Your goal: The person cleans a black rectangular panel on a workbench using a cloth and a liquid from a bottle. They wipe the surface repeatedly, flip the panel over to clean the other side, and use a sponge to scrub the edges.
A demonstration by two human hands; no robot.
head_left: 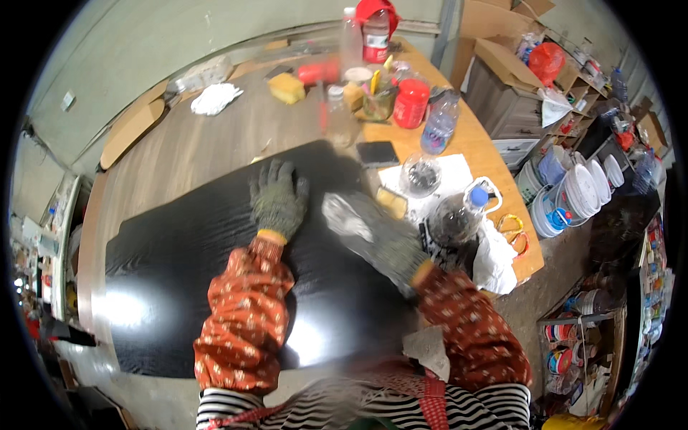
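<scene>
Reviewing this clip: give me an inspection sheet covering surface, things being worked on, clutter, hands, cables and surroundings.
Surface: wood-grain worktop, lighter wooden section at right
Work things: glossy black panel
Clutter: clear bottle, red jar, yellow sponge, crumpled white cloth
Left hand: gloved, flat on the panel
Right hand: gloved, blurred, over the panel; whitish material at it, grip unclear
Cables: nothing seen on the worktop
Surroundings: white buckets, cabinet, cardboard box

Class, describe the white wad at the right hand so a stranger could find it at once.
Find the big glossy black panel, then the gloved right hand over its right part. The white wad is bunched at that hand's front end. Unlike the white bundle farther back and the white bag off to the right, it is at a hand.
</scene>
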